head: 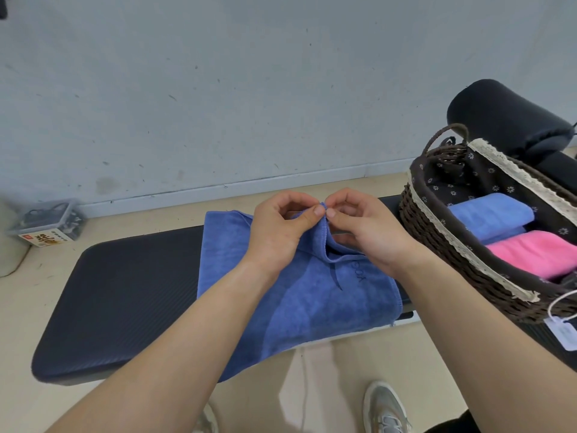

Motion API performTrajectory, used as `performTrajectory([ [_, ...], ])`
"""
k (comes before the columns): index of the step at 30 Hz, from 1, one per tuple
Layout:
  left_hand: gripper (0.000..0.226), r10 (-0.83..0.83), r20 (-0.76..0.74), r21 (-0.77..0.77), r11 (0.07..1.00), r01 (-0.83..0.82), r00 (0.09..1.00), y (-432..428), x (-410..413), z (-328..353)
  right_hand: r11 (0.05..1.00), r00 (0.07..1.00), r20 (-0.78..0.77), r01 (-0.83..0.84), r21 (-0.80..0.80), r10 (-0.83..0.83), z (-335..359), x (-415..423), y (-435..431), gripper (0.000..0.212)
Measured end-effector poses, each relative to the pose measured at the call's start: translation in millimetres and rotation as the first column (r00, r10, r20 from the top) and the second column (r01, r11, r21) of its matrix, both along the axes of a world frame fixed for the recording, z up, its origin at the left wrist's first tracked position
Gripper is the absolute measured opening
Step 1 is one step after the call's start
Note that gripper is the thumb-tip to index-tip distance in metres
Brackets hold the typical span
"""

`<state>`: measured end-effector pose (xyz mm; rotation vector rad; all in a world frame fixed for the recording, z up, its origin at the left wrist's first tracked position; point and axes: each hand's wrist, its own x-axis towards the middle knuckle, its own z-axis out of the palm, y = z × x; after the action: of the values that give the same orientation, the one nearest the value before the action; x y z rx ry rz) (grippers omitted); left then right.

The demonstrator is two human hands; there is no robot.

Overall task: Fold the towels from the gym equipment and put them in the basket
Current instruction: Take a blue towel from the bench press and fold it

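Observation:
A dark blue towel (pixel 299 295) lies spread across the black padded bench (pixel 125 292), its near edge hanging over the front. My left hand (pixel 278 229) and my right hand (pixel 365 232) meet above its far edge, each pinching the same raised fold of the towel between thumb and forefinger. To the right stands a dark wicker basket (pixel 443 245) with a flowered lining and lace trim. Inside it lie a folded light blue towel (pixel 490 215) and a folded pink towel (pixel 534 250).
A black foam roller pad (pixel 502 117) of the gym machine rises behind the basket. A clear plastic box (pixel 50 221) sits on the floor by the wall at left. My shoes (pixel 385 407) stand in front of the bench. A white tag (pixel 562 332) hangs from the basket.

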<state>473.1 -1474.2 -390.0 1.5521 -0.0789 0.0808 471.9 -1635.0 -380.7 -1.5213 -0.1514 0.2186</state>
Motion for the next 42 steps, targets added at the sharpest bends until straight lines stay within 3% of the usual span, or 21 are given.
performTrajectory([
  [11, 0.017, -0.013, 0.002, 0.042, 0.999, 0.013, 1.000, -5.3, 2.1, 1.5, 0.996, 1.000, 0.008, -0.017, -0.092, 0.018, -1.6, -1.4, -6.6, 0.008],
  [16, 0.017, -0.076, 0.011, 0.137, 0.988, 0.073, 0.997, -0.7, 5.0, 2.9, 0.978, 0.996, 0.084, 0.015, -0.209, 0.003, -7.0, 0.6, -11.2, 0.010],
  [19, 0.014, -0.139, 0.039, 0.292, 0.949, 0.122, 0.990, 11.0, 7.8, 0.7, 0.977, 0.996, 0.082, 0.058, -0.207, -0.042, -9.5, 5.8, -17.9, 0.005],
  [22, 0.015, -0.115, 0.081, 0.568, 0.822, 0.049, 0.990, 34.6, 19.2, -8.7, 0.967, 0.989, 0.111, 0.123, -0.225, -0.101, -12.0, 10.0, -19.3, 0.010],
  [25, 0.013, -0.064, 0.112, 0.805, 0.590, -0.053, 0.992, 68.0, 32.2, -17.3, 0.945, 0.979, 0.138, 0.184, -0.272, -0.151, -18.0, 14.4, -20.5, 0.010],
  [28, 0.015, -0.033, 0.106, 0.916, 0.392, -0.084, 0.994, 103.3, 43.4, -30.0, 0.898, 0.959, 0.184, 0.269, -0.348, -0.216, -22.7, 19.9, -20.9, 0.007],
  [31, 0.017, 0.013, 0.087, 0.954, 0.286, -0.087, 0.996, 130.1, 51.4, -40.2, 0.880, 0.945, 0.190, 0.319, -0.351, -0.267, -24.0, 24.8, -19.7, 0.010],
  [34, 0.019, 0.071, 0.077, 0.961, 0.260, -0.093, 0.994, 147.3, 53.4, -45.2, 0.871, 0.937, 0.175, 0.347, -0.347, -0.304, -24.7, 29.8, -17.0, 0.010],
  [38, 0.012, 0.111, 0.018, 0.931, 0.361, -0.057, 0.994, 162.7, 55.8, -50.9, 0.873, 0.928, 0.141, 0.372, -0.315, -0.345, -25.8, 35.8, -8.8, 0.009],
  [42, 0.008, 0.139, 0.068, 0.908, 0.401, -0.119, 0.988, 168.5, 58.4, -53.4, 0.834, 0.890, 0.127, 0.455, -0.313, -0.438, -30.3, 40.6, -2.5, 0.013],
])
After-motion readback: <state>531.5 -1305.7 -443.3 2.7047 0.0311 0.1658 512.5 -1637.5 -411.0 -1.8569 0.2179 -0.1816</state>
